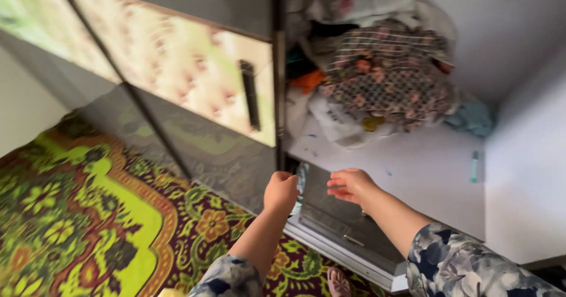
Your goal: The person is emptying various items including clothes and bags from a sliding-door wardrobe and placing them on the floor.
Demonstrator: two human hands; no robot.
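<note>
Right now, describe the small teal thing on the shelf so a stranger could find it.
Start at the open wardrobe's white shelf. Pass the heap of patterned clothes at the back and look toward the right wall. The small teal stick lies there alone, slim and upright-looking, apart from every cloth.

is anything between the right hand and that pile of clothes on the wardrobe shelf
Nothing visible. The right hand hovers open over the shelf's front edge, and bare white shelf lies between it and the pile of clothes at the back.

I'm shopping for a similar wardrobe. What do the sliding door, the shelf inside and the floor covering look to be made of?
Sliding door: likely glossy laminated board with a printed tufted pattern; it shows sheen, plus a dark bar handle.
Shelf: smooth white board, probably laminate, matte.
Floor covering: seemingly woven carpet with a floral pattern in green and maroon.
</note>
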